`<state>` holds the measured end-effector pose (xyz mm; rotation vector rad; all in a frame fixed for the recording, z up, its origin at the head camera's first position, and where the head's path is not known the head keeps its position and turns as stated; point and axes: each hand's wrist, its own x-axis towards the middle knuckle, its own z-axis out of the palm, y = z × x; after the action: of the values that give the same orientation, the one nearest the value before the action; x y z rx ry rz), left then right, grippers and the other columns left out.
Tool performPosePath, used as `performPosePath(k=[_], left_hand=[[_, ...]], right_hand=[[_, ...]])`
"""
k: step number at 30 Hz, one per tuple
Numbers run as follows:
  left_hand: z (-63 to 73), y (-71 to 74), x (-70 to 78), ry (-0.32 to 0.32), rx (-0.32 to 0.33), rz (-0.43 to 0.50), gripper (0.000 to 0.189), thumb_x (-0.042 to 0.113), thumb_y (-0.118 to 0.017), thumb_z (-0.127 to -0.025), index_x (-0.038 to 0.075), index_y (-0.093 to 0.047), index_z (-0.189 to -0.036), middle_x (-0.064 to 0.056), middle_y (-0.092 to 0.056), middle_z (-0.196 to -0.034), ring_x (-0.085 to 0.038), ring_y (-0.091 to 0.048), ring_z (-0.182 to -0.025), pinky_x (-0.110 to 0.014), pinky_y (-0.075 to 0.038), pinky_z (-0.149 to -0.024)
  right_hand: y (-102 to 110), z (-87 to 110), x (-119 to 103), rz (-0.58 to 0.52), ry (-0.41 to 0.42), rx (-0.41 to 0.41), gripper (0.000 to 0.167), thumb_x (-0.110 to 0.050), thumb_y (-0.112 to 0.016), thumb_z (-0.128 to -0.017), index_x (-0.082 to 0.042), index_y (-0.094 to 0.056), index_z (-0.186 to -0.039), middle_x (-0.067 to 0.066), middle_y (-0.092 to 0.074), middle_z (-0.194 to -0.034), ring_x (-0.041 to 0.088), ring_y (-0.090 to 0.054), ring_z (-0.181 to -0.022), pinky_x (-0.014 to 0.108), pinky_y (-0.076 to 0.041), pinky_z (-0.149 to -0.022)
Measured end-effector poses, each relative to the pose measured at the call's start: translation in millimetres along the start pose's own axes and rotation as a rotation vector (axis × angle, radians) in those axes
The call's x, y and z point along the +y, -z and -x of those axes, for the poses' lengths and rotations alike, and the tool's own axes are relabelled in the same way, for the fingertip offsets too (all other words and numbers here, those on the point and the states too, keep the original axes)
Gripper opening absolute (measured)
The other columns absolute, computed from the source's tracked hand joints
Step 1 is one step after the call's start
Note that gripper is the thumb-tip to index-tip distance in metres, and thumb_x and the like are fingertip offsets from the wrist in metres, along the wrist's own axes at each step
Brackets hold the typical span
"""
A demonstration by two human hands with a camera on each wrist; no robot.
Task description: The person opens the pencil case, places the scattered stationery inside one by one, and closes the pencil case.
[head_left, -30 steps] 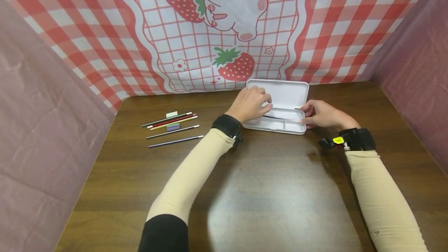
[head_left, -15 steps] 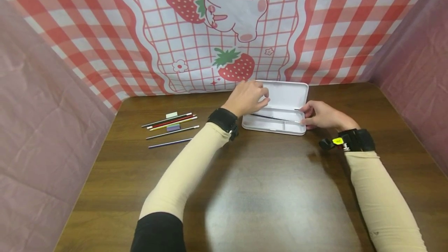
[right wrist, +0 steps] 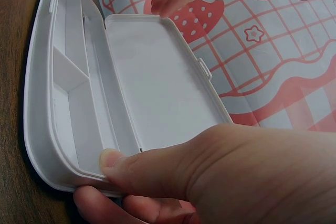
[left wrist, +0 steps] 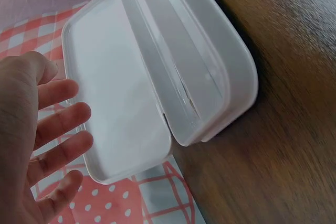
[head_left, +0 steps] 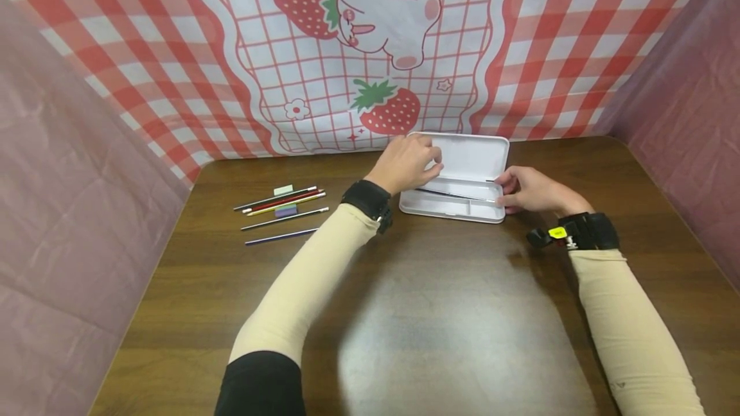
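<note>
A white pencil case (head_left: 471, 156) stands at the back of the table with its lid raised. Dividers split its base into a long channel and smaller compartments. My right hand (head_left: 532, 190) grips the right end of the base, thumb (right wrist: 131, 166) on the rim and fingers underneath. My left hand (head_left: 406, 162) hovers by the lid's left side; its fingers (left wrist: 63, 119) are spread and loosely bent, holding nothing. A thin dark line (head_left: 457, 195) runs along the case's inside; I cannot tell whether it is a pencil or a divider's edge.
To the left lie several pencils, among them a red one (head_left: 289, 200) and a blue one (head_left: 277, 237). A pale green eraser (head_left: 283, 190) and a purple eraser (head_left: 286, 211) lie among them. Behind the table (head_left: 439, 313) hangs a checked strawberry cloth (head_left: 537, 50).
My left hand has drawn back slightly left and up from over the case, uncovering more of its left end. My right hand has kept its grip in place.
</note>
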<state>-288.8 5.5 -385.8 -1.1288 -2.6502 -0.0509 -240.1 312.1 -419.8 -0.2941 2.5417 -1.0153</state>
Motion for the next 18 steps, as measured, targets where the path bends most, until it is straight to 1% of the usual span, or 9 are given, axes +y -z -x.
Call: performPosePath(k=[7, 18], left_hand=[[5.9, -1.9, -7.9, 0.007, -0.006, 0.0, 0.028, 0.038, -0.067, -0.112, 0.02, -0.086, -0.119, -0.001, -0.083, -0.114, -0.02, -0.078, -0.104, -0.037, -0.064, -0.088], [23.6, -7.0, -27.1, 0.041, 0.001, -0.004, 0.024, 0.035, -0.068, -0.11, 0.021, -0.086, -0.117, -0.002, -0.082, -0.11, -0.023, -0.077, -0.105, -0.041, -0.064, -0.088]], right_hand=[[-0.1, 0.3, -0.4, 0.005, -0.002, 0.0, 0.049, 0.005, -0.075, -0.102, 0.021, -0.05, -0.141, 0.03, -0.063, -0.113, 0.023, -0.07, -0.089, 0.024, -0.066, -0.073], [-0.9, -1.7, 1.4, -0.005, 0.005, 0.008, 0.049, 0.005, -0.076, -0.101, 0.02, -0.051, -0.14, 0.027, -0.063, -0.111, 0.02, -0.069, -0.087, 0.024, -0.067, -0.073]])
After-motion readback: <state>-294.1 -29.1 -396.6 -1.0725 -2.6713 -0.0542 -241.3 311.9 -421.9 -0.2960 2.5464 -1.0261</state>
